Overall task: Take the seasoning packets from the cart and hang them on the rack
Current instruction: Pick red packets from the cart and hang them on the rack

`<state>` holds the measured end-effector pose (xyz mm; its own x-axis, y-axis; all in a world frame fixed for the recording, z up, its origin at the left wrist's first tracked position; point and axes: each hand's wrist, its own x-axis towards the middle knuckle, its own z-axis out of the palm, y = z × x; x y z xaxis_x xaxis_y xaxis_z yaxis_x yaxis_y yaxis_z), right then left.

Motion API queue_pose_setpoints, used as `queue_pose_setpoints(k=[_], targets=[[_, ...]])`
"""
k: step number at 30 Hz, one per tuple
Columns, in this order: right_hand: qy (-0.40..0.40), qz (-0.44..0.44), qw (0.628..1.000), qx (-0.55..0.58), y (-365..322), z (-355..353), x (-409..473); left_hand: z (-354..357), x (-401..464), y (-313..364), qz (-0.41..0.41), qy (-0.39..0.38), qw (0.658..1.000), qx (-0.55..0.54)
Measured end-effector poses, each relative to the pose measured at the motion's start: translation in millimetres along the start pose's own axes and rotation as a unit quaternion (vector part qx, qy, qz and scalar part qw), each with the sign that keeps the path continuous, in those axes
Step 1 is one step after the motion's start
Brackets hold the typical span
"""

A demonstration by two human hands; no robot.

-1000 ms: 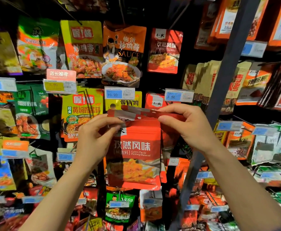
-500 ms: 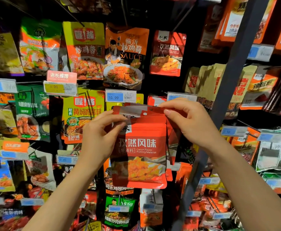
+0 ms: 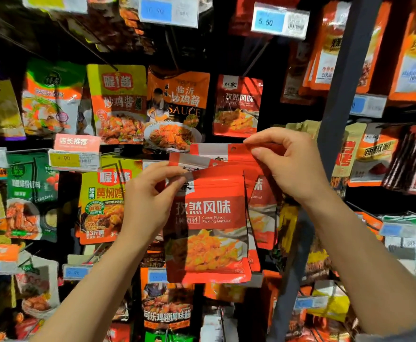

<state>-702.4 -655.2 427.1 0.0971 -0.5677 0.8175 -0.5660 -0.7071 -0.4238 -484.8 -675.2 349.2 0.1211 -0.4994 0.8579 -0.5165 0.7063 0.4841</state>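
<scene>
Together, raised left hand (image 3: 150,201) and right hand (image 3: 290,166) pinch red packets (image 3: 209,218).

A single head-worn camera faces forward, close to the rack (image 3: 345,99) of hanging packets, with both forearms entering from below.

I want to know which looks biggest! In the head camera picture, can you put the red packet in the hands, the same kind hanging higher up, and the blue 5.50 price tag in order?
1. Held red packet, but it is nearest the camera.
2. Hanging red packet.
3. Price tag.
</scene>
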Motion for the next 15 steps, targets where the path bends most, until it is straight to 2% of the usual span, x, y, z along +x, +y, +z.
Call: queue_pose_setpoints(k=[3,9,15], targets=[[0.071,0.017,0.997,0.015,13.4,-11.4,39.0,-1.3,29.4,0.4,0.009,0.045,0.999,0.001],[0.154,0.055,0.983,0.080,42.4,-22.0,125.5,-1.6,72.0,14.0,0.091,0.064,0.993,0.028],[0.240,0.076,0.952,0.172,44.3,-22.8,161.8,3.0,92.9,16.2,0.080,0.073,0.992,0.069]])
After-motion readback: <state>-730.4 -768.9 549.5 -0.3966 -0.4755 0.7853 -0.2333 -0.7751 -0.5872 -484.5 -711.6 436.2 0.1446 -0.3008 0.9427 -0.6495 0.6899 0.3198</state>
